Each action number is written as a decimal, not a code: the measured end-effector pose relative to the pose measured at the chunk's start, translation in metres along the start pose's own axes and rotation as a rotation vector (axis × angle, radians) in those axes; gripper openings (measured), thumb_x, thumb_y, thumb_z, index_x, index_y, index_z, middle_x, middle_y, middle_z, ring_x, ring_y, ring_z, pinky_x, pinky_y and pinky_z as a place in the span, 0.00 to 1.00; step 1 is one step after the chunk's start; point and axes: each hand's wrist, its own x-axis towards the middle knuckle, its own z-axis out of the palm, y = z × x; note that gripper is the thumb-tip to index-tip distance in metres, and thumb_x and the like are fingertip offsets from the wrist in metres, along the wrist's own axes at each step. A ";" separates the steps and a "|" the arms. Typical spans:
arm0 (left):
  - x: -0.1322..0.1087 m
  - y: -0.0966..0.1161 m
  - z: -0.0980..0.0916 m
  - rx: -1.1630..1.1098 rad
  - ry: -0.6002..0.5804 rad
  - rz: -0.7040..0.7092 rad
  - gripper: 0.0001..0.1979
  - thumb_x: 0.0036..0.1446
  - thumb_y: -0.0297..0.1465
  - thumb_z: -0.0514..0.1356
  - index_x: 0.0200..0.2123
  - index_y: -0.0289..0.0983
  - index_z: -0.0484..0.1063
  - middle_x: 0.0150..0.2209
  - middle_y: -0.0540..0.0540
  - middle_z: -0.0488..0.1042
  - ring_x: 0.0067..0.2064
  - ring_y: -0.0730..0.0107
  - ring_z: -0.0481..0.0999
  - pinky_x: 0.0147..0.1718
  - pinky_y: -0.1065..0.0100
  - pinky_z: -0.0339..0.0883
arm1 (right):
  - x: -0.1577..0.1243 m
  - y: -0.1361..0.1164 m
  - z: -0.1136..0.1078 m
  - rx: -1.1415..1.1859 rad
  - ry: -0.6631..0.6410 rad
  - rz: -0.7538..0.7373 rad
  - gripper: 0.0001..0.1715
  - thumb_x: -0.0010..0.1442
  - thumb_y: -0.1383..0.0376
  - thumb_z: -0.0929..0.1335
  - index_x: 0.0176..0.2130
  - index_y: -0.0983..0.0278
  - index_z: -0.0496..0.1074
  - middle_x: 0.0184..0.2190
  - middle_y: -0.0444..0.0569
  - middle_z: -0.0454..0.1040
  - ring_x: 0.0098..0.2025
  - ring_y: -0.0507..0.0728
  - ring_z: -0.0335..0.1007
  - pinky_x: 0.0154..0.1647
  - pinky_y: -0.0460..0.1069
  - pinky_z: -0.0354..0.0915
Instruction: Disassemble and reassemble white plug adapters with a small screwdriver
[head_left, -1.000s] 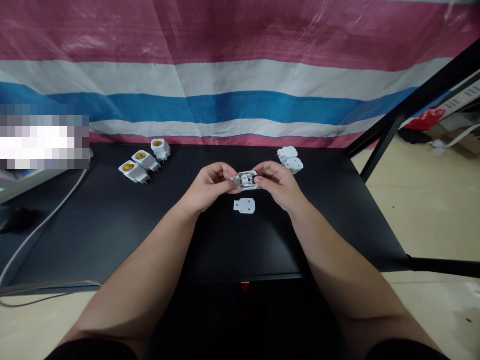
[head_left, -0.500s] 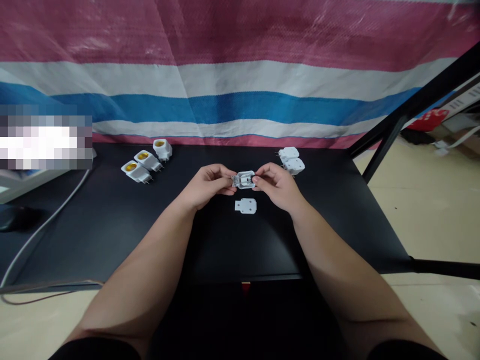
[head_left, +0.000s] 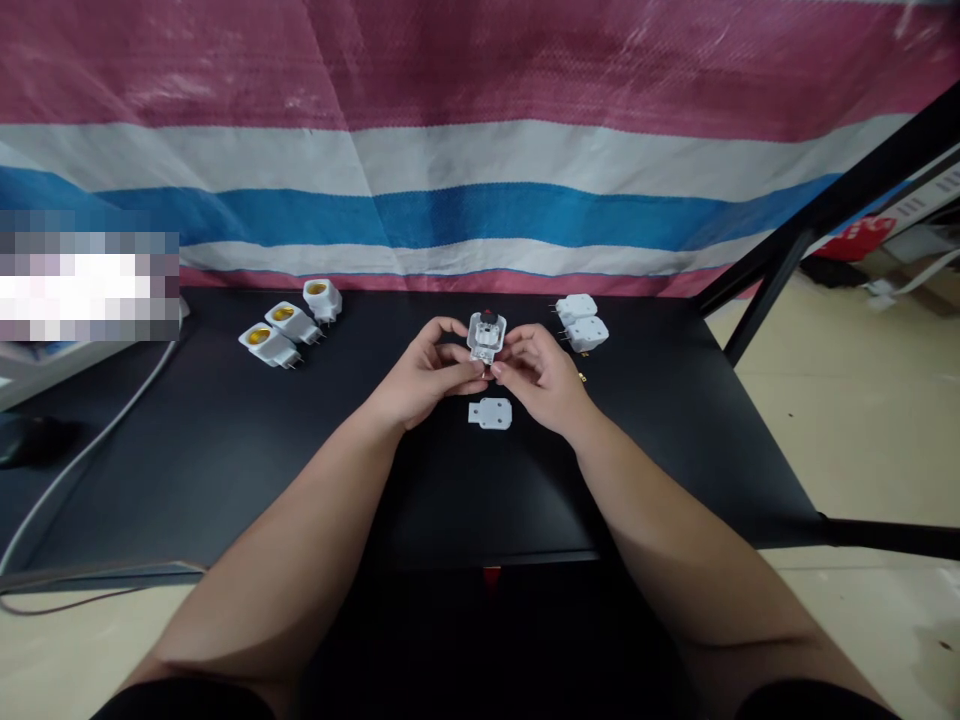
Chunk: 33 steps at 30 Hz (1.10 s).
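Observation:
Both hands hold an opened white plug housing (head_left: 487, 334) above the black table. Its inner side faces me, with a dark part at the far end and the narrow end toward me. My left hand (head_left: 429, 376) is closed on its left side, thumb at the narrow end. My right hand (head_left: 541, 376) grips the right side, thumb and fingertip also near the narrow end. Just below the hands lies a flat white cover plate (head_left: 493, 413) with small holes. Tiny details inside the housing are too small to make out.
Several white plug-in lamp sockets (head_left: 271, 345) with gold-coloured insides stand at the left. Two white plug housings (head_left: 586, 333) lie at the right, with small brass pieces (head_left: 583, 378) near them. A grey cable (head_left: 97, 440) and a black mouse (head_left: 34, 440) are far left.
The housing has been turned from lying sideways to having its narrow end toward me. Both thumbs have come together at that end. The small brass pieces at right are now uncovered.

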 end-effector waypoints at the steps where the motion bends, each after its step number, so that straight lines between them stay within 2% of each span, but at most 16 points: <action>1: 0.000 -0.001 0.001 0.016 -0.016 0.006 0.34 0.50 0.29 0.80 0.56 0.42 0.68 0.34 0.53 0.83 0.40 0.65 0.88 0.45 0.63 0.85 | 0.000 0.000 0.000 0.007 0.005 0.001 0.22 0.65 0.53 0.76 0.51 0.56 0.68 0.42 0.47 0.81 0.39 0.57 0.81 0.44 0.57 0.80; 3: 0.000 -0.002 0.001 0.052 -0.038 0.024 0.42 0.50 0.30 0.81 0.64 0.43 0.65 0.33 0.52 0.83 0.39 0.65 0.88 0.44 0.64 0.85 | 0.000 0.001 0.000 0.028 0.013 0.019 0.21 0.65 0.51 0.76 0.51 0.56 0.69 0.41 0.46 0.81 0.38 0.56 0.82 0.44 0.57 0.80; 5: 0.000 -0.002 0.001 0.082 -0.051 0.025 0.44 0.50 0.31 0.81 0.66 0.42 0.65 0.33 0.50 0.84 0.39 0.64 0.88 0.43 0.65 0.85 | 0.001 0.002 -0.001 0.072 0.002 0.059 0.22 0.64 0.50 0.76 0.49 0.57 0.70 0.39 0.45 0.81 0.36 0.56 0.82 0.43 0.56 0.81; 11: 0.000 -0.002 -0.002 0.109 -0.004 -0.026 0.39 0.53 0.34 0.80 0.64 0.38 0.69 0.32 0.48 0.85 0.35 0.65 0.88 0.39 0.67 0.84 | 0.004 0.001 0.001 0.211 -0.029 0.213 0.30 0.57 0.46 0.80 0.46 0.57 0.68 0.35 0.42 0.80 0.33 0.55 0.82 0.39 0.56 0.84; 15: 0.001 -0.003 -0.003 0.114 0.009 -0.029 0.39 0.51 0.32 0.80 0.62 0.37 0.69 0.32 0.48 0.85 0.33 0.67 0.87 0.37 0.69 0.83 | 0.005 -0.001 0.003 0.249 -0.034 0.270 0.35 0.50 0.48 0.84 0.46 0.58 0.68 0.35 0.42 0.80 0.34 0.56 0.83 0.39 0.56 0.85; 20: 0.002 -0.005 -0.003 0.121 -0.025 -0.013 0.39 0.49 0.26 0.79 0.61 0.37 0.67 0.33 0.48 0.85 0.33 0.67 0.87 0.38 0.68 0.82 | 0.005 0.002 0.002 0.261 -0.018 0.299 0.35 0.49 0.49 0.85 0.46 0.58 0.69 0.35 0.42 0.81 0.32 0.55 0.82 0.41 0.57 0.86; 33: 0.003 -0.006 -0.006 0.129 -0.066 -0.007 0.39 0.52 0.26 0.78 0.63 0.37 0.65 0.33 0.48 0.84 0.37 0.63 0.88 0.42 0.64 0.84 | 0.006 0.005 0.000 0.348 -0.030 0.304 0.32 0.51 0.53 0.84 0.47 0.59 0.71 0.36 0.42 0.80 0.36 0.55 0.83 0.46 0.59 0.86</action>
